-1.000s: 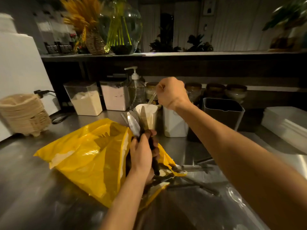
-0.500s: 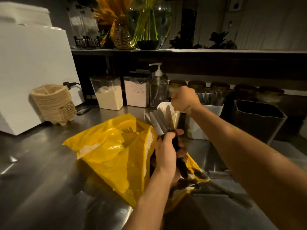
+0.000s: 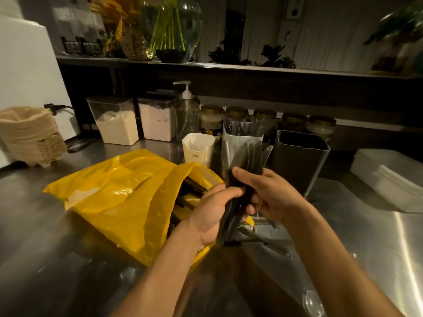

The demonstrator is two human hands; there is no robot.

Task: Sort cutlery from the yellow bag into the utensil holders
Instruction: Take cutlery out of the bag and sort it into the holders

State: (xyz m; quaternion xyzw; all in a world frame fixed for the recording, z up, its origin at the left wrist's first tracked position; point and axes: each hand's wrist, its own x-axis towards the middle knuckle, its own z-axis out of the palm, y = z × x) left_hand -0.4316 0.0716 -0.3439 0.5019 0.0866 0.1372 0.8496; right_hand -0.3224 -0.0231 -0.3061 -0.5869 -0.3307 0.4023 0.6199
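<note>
A café or restaurant kitchen: a steel bench [image 3: 68, 259], far ingredient tubs [image 3: 115, 124], lidded jars [image 3: 211, 117], and stacked paper trays [image 3: 29, 136] at left.

On the counter [image 3: 45, 259], the bag [image 3: 119, 197] lies left of the knives [image 3: 248, 156], with three holders [image 3: 238, 143] behind them.

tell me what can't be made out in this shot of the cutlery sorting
Head view throughout.
knife bundle: handles covered by the left hand and right hand, count unclear.
yellow bag: folds and shadow hide what is left inside.
dark holder: inside too dark to tell whether it holds anything.
plant at right: blurred and cut off by the frame edge.
</note>
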